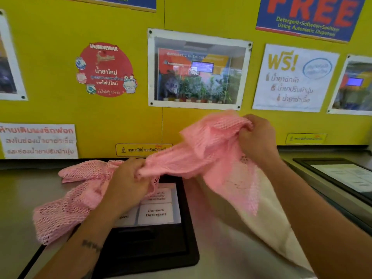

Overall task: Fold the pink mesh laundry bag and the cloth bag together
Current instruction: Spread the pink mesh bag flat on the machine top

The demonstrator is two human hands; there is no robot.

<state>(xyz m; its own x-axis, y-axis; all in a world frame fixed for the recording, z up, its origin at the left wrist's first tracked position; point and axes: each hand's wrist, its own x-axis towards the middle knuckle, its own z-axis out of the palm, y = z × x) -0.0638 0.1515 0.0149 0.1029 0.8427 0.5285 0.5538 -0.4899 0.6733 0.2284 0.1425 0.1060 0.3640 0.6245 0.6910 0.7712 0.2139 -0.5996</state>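
Hands lift the pink mesh laundry bag (203,156) mid-frame: left hand (128,184) clutches its bunched middle, raised right hand (258,137) grips its top over the cream cloth bag (267,222).

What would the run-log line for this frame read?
left hand: grips pink mesh bag | right hand: grips mesh, raised | cloth bag: hangs beneath mesh | fold: not finished

One mesh bag (201,150), perhaps one cloth bag (267,218), two hands (128,184).

Grey machine top (24,198): pink mesh bag (66,208) partly on it.
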